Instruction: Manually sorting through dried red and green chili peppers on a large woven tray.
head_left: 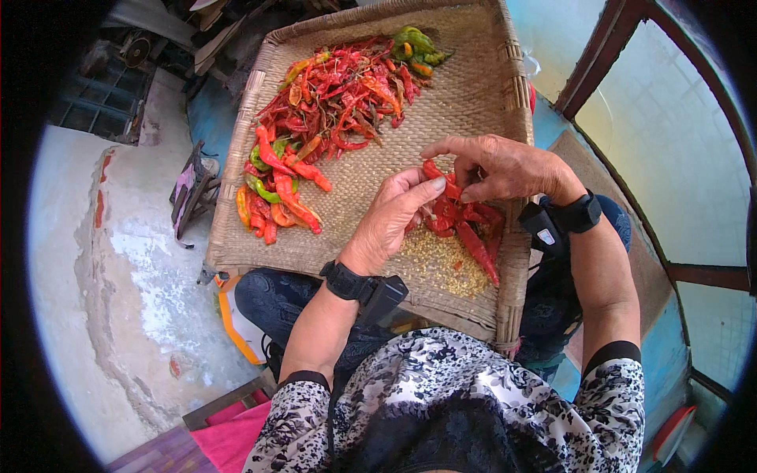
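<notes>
My left hand (388, 214) pinches a red chili pepper (451, 186) between thumb and fingers, over the right side of a shallow woven tray (465, 75) on my lap. From the other side my right hand (505, 169) closes its thumb and fingers on the same pepper. Directly beneath lie several red peppers (477, 251), partly hidden by my hands. Pale yellow seeds (453, 272) are scattered around them. A large heap of dried, wrinkled red chilies (335, 98) covers the tray's far left. Nearer sits a smaller pile of fresh red and green peppers (296, 201).
Green peppers (414, 43) lie at the tray's far edge. The tray has a raised woven rim (516, 102). A peeling wall (142, 252) stands at left and dark-framed glass panes (670, 134) at right. Pink cloth (233, 437) lies at lower left.
</notes>
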{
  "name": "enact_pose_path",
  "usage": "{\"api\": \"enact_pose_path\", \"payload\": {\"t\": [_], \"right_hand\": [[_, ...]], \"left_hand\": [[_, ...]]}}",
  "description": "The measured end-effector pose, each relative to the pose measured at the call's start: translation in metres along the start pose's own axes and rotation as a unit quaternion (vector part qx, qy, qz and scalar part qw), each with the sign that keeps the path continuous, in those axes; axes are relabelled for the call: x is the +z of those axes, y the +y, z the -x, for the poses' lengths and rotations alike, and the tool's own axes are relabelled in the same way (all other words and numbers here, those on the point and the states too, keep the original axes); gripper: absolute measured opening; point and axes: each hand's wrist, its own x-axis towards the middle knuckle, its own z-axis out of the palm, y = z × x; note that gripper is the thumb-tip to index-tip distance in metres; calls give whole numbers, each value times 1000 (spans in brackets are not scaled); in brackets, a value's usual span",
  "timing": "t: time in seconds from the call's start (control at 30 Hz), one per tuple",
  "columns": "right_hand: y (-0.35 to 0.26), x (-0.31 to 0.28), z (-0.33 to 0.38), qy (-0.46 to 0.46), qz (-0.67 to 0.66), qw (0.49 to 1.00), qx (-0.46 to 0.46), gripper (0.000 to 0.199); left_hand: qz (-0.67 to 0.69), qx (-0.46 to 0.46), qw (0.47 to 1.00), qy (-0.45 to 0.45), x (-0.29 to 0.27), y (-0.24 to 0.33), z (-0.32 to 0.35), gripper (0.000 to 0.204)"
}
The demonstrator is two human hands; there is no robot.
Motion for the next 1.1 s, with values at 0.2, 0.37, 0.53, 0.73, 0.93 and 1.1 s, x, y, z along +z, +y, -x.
{"api": "enact_pose_path", "payload": {"t": [0.2,0.37,0.53,0.73,0.93,1.1], "right_hand": [[26,-16,1,206,4,975,-79,48],[30,10,-9,63,246,967,31,27],[43,31,-17,28,319,947,-3,13],[37,28,-18,32,340,940,-8,9],[41,29,-16,30,378,925,6,9],[18,11,-8,58,199,978,4,12]], "left_hand": [[108,48,993,-2,3,19,3,12],[3,181,983,18,-21,42,-4,11],[31,294,928,224,-76,99,-34,13],[-13,185,949,254,-88,45,-45,48],[-211,107,970,60,-32,-1,-26,30],[-393,211,893,54,-14,-11,-16,31]]}}
